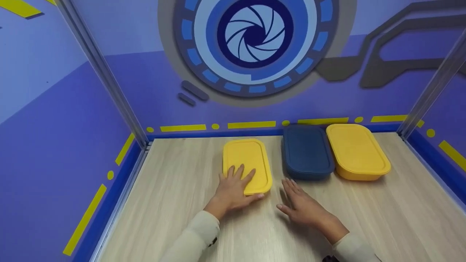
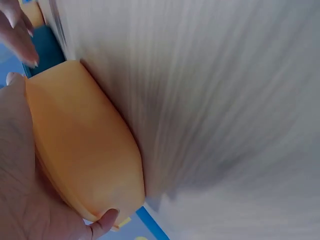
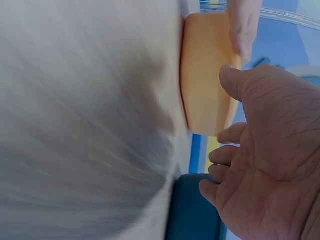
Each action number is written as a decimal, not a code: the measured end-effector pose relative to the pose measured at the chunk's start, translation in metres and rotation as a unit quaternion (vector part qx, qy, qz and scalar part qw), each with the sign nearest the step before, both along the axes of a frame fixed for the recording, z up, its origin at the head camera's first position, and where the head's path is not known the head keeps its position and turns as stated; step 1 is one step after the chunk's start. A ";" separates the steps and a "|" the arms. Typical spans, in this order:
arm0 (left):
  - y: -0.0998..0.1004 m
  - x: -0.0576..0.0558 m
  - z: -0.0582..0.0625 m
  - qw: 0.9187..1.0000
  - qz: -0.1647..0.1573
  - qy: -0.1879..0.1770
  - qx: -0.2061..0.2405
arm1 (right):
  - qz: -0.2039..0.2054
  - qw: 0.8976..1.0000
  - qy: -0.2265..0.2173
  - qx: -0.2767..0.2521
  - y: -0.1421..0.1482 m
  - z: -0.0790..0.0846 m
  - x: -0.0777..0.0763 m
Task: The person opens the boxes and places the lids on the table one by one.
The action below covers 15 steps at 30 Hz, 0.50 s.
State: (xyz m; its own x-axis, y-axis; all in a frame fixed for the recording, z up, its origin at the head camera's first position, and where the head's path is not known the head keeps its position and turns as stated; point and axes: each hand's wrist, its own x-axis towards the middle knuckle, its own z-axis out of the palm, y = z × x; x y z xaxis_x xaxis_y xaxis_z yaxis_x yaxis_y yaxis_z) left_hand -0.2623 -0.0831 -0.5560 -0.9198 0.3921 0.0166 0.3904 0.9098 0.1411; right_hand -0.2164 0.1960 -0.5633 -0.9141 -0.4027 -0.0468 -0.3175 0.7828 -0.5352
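In the head view my left hand rests on the lid of a yellow lidded box, fingers spread over its near part. The thumb lies along the box's near end. From the left wrist, the side of this yellow box shows, with a fingertip reaching over its edge. My right hand is held to the right of that box, apart from it, fingers extended and nothing in the grasp. Just beyond its fingertips stands a dark blue lidded box. The right wrist view shows the open palm of the right hand.
A second yellow lidded box stands right beside the blue one at the back right. The wooden tabletop is bounded by a printed back wall, side panels and metal corner posts.
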 end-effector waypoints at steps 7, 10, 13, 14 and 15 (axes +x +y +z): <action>0.007 0.016 -0.007 0.999 -0.012 0.024 -0.036 | 0.004 0.999 -0.046 -0.023 -0.004 -0.009 -0.003; 0.008 0.016 -0.009 0.999 -0.006 0.031 -0.037 | 0.007 0.996 -0.079 -0.041 -0.007 -0.011 -0.007; 0.007 0.015 -0.009 0.999 -0.003 0.033 -0.033 | 0.016 0.993 -0.102 -0.048 -0.009 -0.012 -0.014; 0.007 0.014 -0.009 0.999 -0.004 0.033 -0.034 | 0.021 0.993 -0.107 -0.050 -0.010 -0.013 -0.016; 0.007 0.013 -0.010 0.999 -0.006 0.036 -0.036 | 0.025 0.992 -0.112 -0.052 -0.010 -0.013 -0.019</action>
